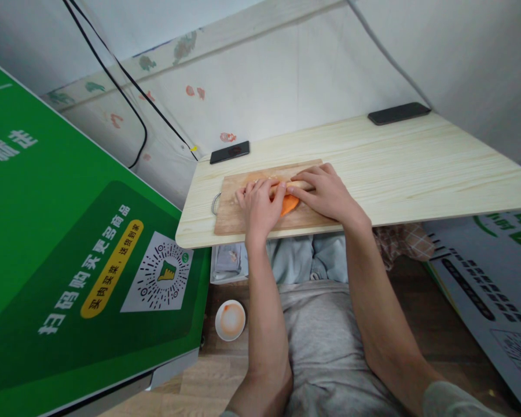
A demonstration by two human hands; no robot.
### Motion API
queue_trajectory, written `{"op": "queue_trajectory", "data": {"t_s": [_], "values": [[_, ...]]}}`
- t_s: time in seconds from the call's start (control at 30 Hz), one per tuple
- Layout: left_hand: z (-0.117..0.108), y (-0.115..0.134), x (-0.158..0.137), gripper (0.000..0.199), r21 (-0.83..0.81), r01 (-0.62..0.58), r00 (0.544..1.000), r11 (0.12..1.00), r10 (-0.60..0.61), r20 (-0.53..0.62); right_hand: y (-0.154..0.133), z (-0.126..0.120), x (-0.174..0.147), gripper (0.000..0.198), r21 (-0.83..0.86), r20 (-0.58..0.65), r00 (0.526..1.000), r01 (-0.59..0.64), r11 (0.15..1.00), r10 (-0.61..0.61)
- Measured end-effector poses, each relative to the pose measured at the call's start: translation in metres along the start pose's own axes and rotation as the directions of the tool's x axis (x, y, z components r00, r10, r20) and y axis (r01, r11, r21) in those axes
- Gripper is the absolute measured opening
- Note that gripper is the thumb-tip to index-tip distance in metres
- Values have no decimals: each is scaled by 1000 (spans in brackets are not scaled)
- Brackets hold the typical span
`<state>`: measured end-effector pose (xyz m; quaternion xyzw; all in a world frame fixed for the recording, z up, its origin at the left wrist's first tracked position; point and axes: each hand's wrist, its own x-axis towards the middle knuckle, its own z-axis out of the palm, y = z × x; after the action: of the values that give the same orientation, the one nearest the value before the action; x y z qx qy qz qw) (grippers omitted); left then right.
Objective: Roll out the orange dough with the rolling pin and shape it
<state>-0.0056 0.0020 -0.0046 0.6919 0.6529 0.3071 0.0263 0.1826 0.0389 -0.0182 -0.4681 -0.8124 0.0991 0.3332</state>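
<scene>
On a wooden cutting board (230, 217), my hands are close together over a flat piece of orange dough or clay (290, 204). A short pale wooden rolling pin (303, 185) lies across the orange piece. My right hand (325, 188) has its fingers curved over the pin's right part. My left hand (263, 202) rests with bent fingers over its left part, hiding most of that end. Some of the orange piece shows below the hands, and orange smears mark the board behind them.
The board lies on a pale wooden table (417, 168) against the wall. A black phone (230, 152) is at the back left, and a dark flat device (399, 113) at the back right. A white bowl (230, 320) stands low at the left, beside a green panel (69, 231).
</scene>
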Motion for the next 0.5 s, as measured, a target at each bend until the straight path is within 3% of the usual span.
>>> {"op": "queue_trajectory", "data": {"t_s": [0.5], "values": [[0, 0, 0, 29, -8, 1, 1000, 1000, -1, -5, 1, 2, 1, 52, 6, -30, 1000, 0, 1000, 0]]}}
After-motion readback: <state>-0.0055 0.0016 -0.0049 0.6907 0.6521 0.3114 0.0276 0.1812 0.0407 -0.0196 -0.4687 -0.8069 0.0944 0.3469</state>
